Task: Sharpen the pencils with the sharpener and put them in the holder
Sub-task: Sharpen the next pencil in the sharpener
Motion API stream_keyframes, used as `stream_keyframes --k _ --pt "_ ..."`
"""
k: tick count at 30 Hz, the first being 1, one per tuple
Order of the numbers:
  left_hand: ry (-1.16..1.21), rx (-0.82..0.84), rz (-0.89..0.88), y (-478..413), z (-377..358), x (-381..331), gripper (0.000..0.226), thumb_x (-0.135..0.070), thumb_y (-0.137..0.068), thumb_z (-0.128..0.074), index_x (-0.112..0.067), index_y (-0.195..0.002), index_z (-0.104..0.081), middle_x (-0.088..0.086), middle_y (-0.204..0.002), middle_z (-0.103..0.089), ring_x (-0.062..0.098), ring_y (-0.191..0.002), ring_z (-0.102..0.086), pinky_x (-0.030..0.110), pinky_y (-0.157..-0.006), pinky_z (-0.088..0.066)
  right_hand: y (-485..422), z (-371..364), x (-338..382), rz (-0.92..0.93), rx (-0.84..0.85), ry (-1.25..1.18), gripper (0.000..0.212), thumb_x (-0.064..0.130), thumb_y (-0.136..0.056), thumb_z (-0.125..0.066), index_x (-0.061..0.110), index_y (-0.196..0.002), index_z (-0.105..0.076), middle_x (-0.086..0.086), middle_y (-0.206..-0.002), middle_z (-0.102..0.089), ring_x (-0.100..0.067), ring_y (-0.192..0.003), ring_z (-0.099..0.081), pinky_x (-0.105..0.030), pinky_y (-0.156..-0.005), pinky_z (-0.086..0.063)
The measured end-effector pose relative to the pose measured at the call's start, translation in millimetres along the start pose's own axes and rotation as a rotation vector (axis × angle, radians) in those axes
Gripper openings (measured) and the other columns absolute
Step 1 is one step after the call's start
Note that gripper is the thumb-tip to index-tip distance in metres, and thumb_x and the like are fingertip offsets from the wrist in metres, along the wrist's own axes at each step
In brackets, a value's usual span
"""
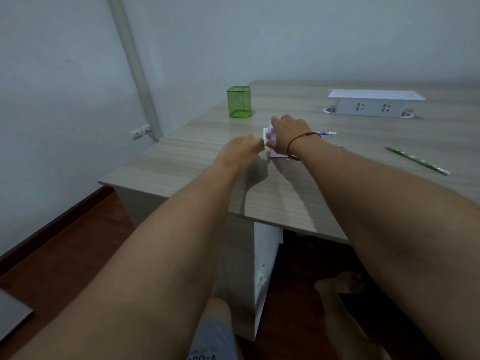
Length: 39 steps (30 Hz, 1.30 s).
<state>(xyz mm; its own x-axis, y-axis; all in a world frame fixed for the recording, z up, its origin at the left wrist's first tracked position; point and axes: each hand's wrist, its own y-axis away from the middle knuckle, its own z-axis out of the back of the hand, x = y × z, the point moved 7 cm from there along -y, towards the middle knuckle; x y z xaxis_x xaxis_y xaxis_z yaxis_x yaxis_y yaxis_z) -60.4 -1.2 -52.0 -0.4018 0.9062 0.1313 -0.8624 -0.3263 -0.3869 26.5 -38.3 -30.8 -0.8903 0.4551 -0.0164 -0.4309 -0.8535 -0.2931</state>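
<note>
Two bare forearms reaching forward over a pale wood-grain desk (350, 193), seen from above and behind. Right hand (289, 133), a red string bracelet (301, 141) at the wrist, draped over the top of a small pink crank sharpener (273, 152), fingers curled down around its body, apparently pressing it to the desk to keep it from sliding or tipping while worked. Left hand (241, 149) just beside it, fingers pinched shut at the white round part (265, 137) on the sharpener's left face, probably the crank handle; exact contact too small to confirm. Blue pencil (326, 133) sticking out sideways from behind the right hand, level with the sharpener, most likely fed into its far side for sharpening; the entry point hidden by the hand. Green patterned pencil (418, 160) lying loose on the desk well to the right, waiting. Green mesh holder (239, 102) upright near the desk's far left corner, beyond the hands, no pencils visible in it, placed within reach for dropping finished ones in. White socket box (374, 105) at the back right, clear of the work. Judged stage: first pencil being sharpened, nothing yet delivered to the holder. Dim room, grey wall (285, 35), dark red floor (78, 245) and a bare foot (340, 283) below the desk edge.
</note>
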Motion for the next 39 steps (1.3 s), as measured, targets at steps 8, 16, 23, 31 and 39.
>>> stream_keyframes --k 8,16,23,31,39 --pt "-0.038 0.150 0.012 -21 -35 10 0.028 -0.016 -0.097 -0.040 -0.001 -0.104 -0.063 0.022 -0.107 -0.064 0.038 -0.097 -0.062 0.040 -0.079 -0.047 -2 -1 -1 -0.007 -0.041 -0.034 0.045 0.034 -0.093 -0.048 0.007 -0.129 -0.047 -0.019 -0.130 -0.050 -0.039 -0.116 -0.053 -0.040 -0.095 -0.042" --pt "-0.082 0.182 -0.041 -57 -37 27 0.025 -0.019 -0.094 -0.048 -0.007 -0.109 -0.063 0.020 -0.103 -0.065 0.038 -0.096 -0.063 0.039 -0.076 -0.047 -4 -1 -3 0.027 -0.062 -0.017 0.046 0.034 -0.091 -0.050 0.010 -0.130 -0.046 -0.014 -0.131 -0.051 -0.034 -0.116 -0.054 -0.040 -0.092 -0.044" --pt "-0.230 -0.002 -0.092 -74 -6 32 0.022 0.001 -0.091 -0.043 0.001 -0.102 -0.062 0.022 -0.098 -0.066 0.038 -0.091 -0.064 0.039 -0.064 -0.042 -5 1 -4 0.034 -0.046 0.008 0.044 0.033 -0.093 -0.050 0.012 -0.131 -0.046 -0.012 -0.129 -0.052 -0.032 -0.112 -0.056 -0.037 -0.089 -0.044" --pt "-0.143 -0.140 -0.087 -51 30 20 0.025 -0.008 -0.099 -0.039 -0.002 -0.111 -0.059 0.022 -0.105 -0.065 0.040 -0.096 -0.063 0.045 -0.071 -0.047 -6 2 -4 -0.036 0.007 0.004 0.050 0.037 -0.094 -0.053 0.012 -0.135 -0.043 -0.015 -0.136 -0.048 -0.035 -0.123 -0.051 -0.039 -0.096 -0.043" --pt "0.092 -0.126 -0.094 -6 16 2 0.021 -0.011 -0.096 -0.044 -0.009 -0.112 -0.058 0.024 -0.093 -0.066 0.044 -0.083 -0.062 0.044 -0.067 -0.045 -5 1 -4 -0.062 0.011 -0.016 0.050 0.035 -0.092 -0.055 0.012 -0.135 -0.044 -0.016 -0.136 -0.047 -0.036 -0.123 -0.050 -0.040 -0.097 -0.043"
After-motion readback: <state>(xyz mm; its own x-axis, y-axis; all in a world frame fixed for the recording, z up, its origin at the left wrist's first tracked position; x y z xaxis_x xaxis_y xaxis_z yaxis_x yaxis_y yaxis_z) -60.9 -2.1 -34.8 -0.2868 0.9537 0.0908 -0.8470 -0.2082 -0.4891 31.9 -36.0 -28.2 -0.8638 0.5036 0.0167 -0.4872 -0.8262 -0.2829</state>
